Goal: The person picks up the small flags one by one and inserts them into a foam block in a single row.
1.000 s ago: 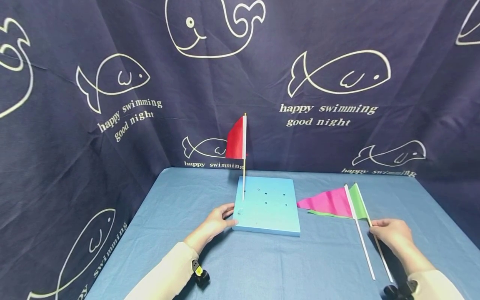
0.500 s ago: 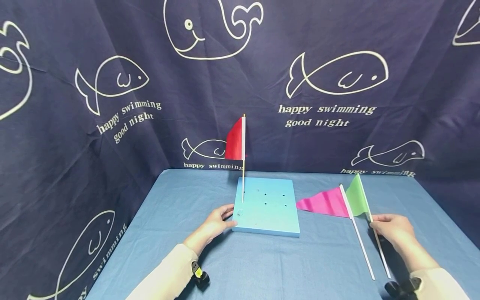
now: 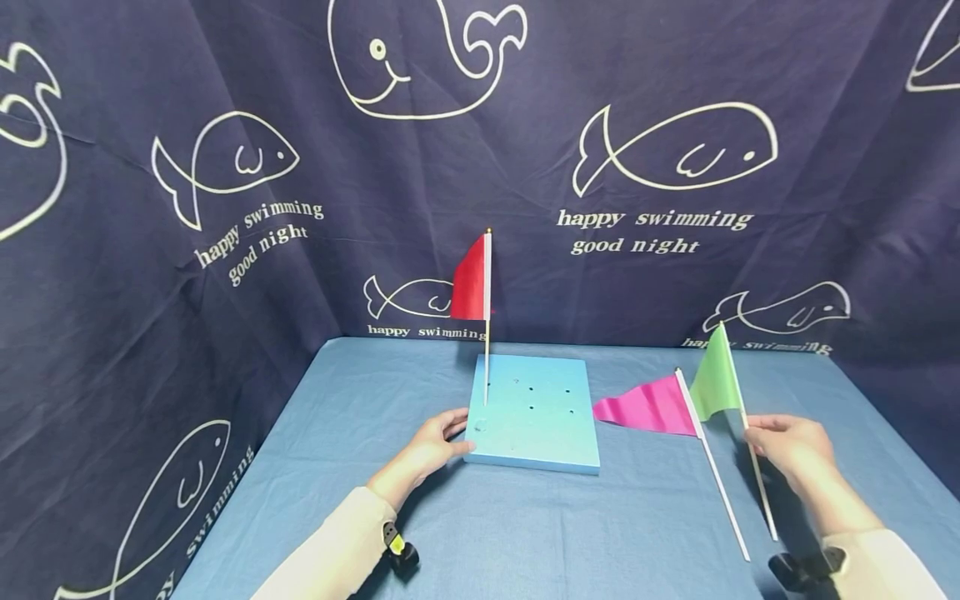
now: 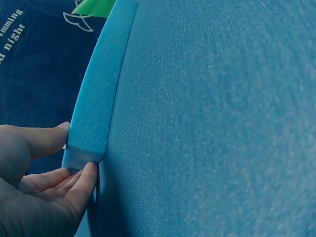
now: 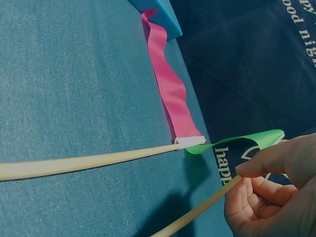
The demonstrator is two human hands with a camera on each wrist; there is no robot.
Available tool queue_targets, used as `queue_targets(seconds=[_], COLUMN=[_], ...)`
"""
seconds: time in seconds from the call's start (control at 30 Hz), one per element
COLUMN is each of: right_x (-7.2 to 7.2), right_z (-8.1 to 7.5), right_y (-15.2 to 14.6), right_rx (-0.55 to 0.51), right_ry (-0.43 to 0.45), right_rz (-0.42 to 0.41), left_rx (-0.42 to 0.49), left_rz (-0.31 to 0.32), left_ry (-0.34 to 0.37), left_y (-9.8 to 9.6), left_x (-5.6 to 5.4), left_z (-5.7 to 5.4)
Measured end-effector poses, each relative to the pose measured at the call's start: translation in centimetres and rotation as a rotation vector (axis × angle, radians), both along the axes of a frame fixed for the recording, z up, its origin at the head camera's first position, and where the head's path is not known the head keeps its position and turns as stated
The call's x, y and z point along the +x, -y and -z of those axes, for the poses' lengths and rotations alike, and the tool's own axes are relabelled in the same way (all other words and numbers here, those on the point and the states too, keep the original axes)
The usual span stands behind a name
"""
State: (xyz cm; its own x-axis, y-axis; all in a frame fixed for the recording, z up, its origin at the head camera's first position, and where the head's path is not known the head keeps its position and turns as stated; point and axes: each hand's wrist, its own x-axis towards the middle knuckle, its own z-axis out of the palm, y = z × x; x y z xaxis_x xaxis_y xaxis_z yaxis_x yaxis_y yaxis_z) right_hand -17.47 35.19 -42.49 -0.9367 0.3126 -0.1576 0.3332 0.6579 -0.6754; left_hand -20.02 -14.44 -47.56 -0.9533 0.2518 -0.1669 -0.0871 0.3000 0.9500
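Your left hand (image 3: 429,443) grips the light-blue board (image 3: 551,437) at its 8 o'clock edge, thumb and fingers pinching it. Well apart from it, out at 3 o'clock from the board, your right hand (image 3: 793,450) pinches the green pennant flag (image 3: 716,379) by its stick, top leaning toward 11. Between board and green flag, the pink pennant flag (image 3: 652,407) lies on the blue tablecloth (image 3: 510,533). The red flag (image 3: 470,279) stands upright at the board's 9 o'clock side.
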Motion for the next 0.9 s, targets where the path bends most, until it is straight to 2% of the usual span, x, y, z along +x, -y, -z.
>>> queue_targets(seconds=[0.53,0.9], right_x=[-0.1,-0.1], right_z=[-0.9,-1.4], right_y=[-0.3,0.2], right_rx=[-0.080,-0.141], right_ry=[-0.014,-0.072], right_rz=[0.025,0.035], left_rx=[-0.002,0.000], left_rz=[-0.003,-0.003], left_ry=[-0.002,-0.003], left_y=[0.0,-0.1], left_x=[-0.1,-0.1], left_z=[0.0,0.0])
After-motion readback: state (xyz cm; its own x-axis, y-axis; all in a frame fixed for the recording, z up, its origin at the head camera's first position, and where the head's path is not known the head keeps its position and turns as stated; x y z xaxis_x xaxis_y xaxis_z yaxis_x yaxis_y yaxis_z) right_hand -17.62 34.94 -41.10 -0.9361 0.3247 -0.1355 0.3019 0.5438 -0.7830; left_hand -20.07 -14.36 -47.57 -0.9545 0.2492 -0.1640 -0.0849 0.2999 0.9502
